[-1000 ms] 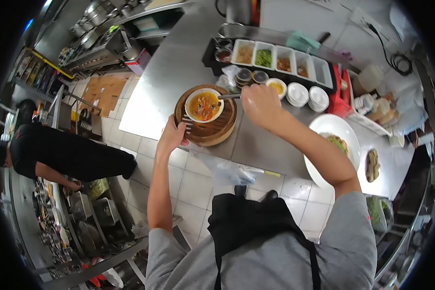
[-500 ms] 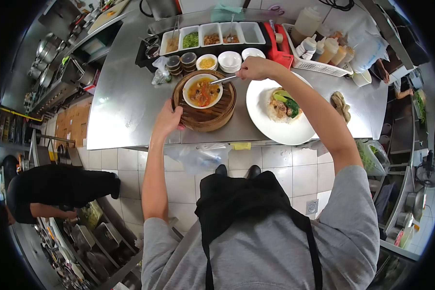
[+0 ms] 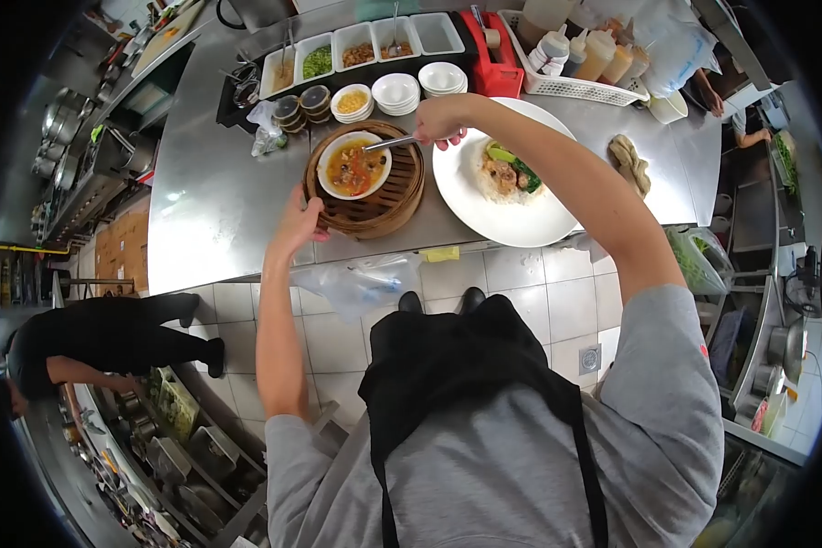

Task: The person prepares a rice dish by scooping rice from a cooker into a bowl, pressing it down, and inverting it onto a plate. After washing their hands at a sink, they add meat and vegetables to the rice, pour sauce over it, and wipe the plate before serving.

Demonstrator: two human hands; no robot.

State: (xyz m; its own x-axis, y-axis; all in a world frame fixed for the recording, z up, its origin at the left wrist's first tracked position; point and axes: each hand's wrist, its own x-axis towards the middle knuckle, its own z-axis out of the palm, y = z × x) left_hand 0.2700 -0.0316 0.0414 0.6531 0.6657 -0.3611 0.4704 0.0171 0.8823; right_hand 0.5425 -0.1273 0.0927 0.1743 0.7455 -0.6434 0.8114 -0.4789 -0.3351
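Observation:
My left hand grips the left rim of a round bamboo steamer near the counter's front edge. Inside the steamer, toward its upper left, sits a white bowl of orange soup with dark and red bits. The fingers of my right hand are closed around a metal utensil, whose far end reaches the bowl's upper right. Below my right forearm lies a large white plate with rice, meat, green leaves and a lime-green piece.
Behind are trays of toppings, stacked white bowls, lidded cups and a red holder. A basket of bottles and a cloth are at right. A person in black bends at far left.
The view has shifted, so the counter items appear further left and higher. My left hand stays on the steamer and my right on the utensil. The person at left has changed leg and arm position.

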